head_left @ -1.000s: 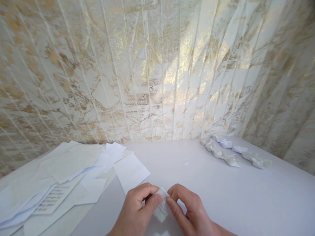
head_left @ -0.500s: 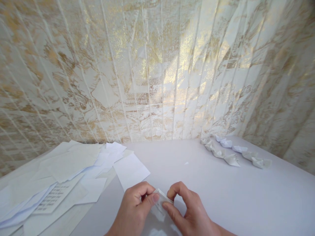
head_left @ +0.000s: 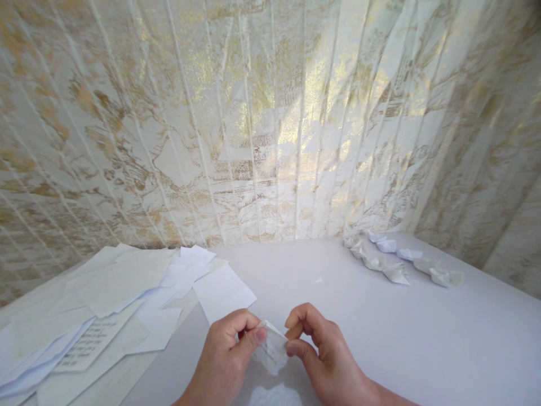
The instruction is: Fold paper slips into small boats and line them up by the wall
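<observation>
Near the table's front edge, my left hand (head_left: 230, 352) pinches a small folded piece of paper (head_left: 271, 348) between thumb and forefinger. Faint print shows on the paper, which is held tilted above the table. Its right corner lies at the thumb and forefinger of my right hand (head_left: 319, 349), which are closed about that edge; their exact contact is hard to see. Under the hands a pale, blurred white shape (head_left: 274, 396) shows at the bottom of the view. A loose white sheet (head_left: 224, 290) lies just beyond my left hand.
Overlapping paper sheets (head_left: 122, 282), one with printed lines, cover the table's left side. Several small folded paper boats (head_left: 396, 273) stand in two rows at the back right. A tiny paper scrap (head_left: 318, 280) lies mid-table. Behind hangs a patterned curtain (head_left: 262, 124).
My right thumb and forefinger have shifted slightly right, out to the corner of the folded paper. More of its printed face shows between the hands. My left hand keeps its pinch.
</observation>
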A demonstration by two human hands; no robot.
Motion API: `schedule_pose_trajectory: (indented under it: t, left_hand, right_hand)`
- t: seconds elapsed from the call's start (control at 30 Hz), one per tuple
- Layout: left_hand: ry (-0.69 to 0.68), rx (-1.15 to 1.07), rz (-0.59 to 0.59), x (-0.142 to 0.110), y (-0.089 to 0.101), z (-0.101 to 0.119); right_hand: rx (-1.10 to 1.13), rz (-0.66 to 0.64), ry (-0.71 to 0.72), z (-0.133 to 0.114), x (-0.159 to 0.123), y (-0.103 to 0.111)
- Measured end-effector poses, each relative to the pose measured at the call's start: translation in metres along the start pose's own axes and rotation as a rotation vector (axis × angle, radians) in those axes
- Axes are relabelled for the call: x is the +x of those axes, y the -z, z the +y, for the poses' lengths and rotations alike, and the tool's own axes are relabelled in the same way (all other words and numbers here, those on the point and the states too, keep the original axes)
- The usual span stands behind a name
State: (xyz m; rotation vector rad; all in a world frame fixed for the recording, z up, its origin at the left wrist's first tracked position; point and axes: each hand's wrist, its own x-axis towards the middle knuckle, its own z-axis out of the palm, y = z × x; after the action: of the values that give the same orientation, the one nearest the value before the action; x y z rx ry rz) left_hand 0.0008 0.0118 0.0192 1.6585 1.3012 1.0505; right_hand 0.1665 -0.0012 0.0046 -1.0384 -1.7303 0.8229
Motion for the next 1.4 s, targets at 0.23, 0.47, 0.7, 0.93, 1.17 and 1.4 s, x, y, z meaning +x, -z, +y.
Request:
schedule_pose_trajectory:
  t: [0.23, 0.47, 0.7, 0.93, 1.17, 1.4]
  left_hand:
    - [-0.129, 0.236, -0.091, -0.001, -0.002, 0.000]
    - [-0.276, 0.319, -0.208, -0.003, -0.007, 0.000]
    - [-0.035, 0.190, -0.150, 0.000, -0.003, 0.006]
    - [-0.094, 0.191, -0.179, -0.002, 0.000, 0.006]
    - [-0.081, 0.002, -0.159, 0.001, 0.006, 0.003]
    - [0.016, -0.160, -0.170, 0.002, 0.003, -0.004]
  right_hand:
    - [-0.132, -0.126, 0.025, -0.008, -0.001, 0.003]
    - [-0.182, -0.102, 0.086, -0.006, -0.001, -0.001]
    - [-0.169, 0.028, 0.030, -0.006, -0.001, 0.003]
    - [-0.247, -0.012, 0.121, -0.006, -0.001, 0.004]
    - [-0.238, 0.071, 0.215, 0.000, -0.002, 0.007]
    - [-0.230, 0.062, 0.262, 0.000, -0.002, 0.006]
